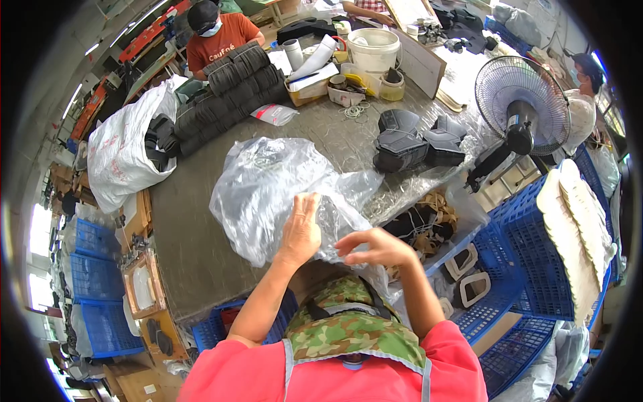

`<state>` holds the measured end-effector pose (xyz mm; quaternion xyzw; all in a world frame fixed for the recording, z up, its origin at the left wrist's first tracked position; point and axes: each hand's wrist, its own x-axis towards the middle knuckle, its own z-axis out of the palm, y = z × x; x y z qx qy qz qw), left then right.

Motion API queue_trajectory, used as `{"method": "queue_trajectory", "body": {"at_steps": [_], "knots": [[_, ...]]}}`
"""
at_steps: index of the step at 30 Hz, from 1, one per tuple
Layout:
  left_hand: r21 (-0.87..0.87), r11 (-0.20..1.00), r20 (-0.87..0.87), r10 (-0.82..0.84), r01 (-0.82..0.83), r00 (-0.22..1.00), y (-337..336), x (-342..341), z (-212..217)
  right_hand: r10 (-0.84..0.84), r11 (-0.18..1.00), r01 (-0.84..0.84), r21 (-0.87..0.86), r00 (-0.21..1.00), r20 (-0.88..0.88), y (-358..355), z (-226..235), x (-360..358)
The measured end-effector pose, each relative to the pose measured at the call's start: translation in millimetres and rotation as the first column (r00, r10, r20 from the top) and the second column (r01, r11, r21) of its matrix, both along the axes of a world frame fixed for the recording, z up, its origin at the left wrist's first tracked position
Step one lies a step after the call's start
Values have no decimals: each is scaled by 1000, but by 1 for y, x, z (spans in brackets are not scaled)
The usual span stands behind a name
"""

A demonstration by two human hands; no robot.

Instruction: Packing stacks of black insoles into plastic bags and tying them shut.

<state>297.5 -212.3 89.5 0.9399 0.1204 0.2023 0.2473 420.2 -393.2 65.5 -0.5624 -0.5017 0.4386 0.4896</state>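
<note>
A large clear plastic bag point(264, 191) lies crumpled on the table in front of me, its near edge hanging over the table's front edge. Over its near part is my left hand point(303, 224), fingers stretched out and pointing away from me, seemingly touching the film. Just right of it, my right hand point(376, 248) hovers by the bag's near right part, its thumb and curved fingers apart. Neither hand shows a grip on anything. Beyond the bag to the right sit stacks of black moulded pads point(402, 141). What the bag contains, if anything, cannot be made out.
Black rolled bundles point(231, 97) are piled at the far left beside a white woven sack point(127, 147). A white bucket point(373, 52) and containers stand at the back. A fan point(522, 110) and blue crates point(529, 248) are on the right. A co-worker point(218, 37) sits across the table.
</note>
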Motion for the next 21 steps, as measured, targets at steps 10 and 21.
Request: {"method": "queue_trajectory", "body": {"at_steps": [10, 21], "knots": [[-256, 954, -273, -226, 156, 935, 85, 34, -173, -613, 453, 888, -76, 372, 697, 32, -24, 281], [-670, 736, 195, 48, 97, 980, 146, 54, -7, -218, 652, 680, -336, 593, 775, 72, -26, 267]]}}
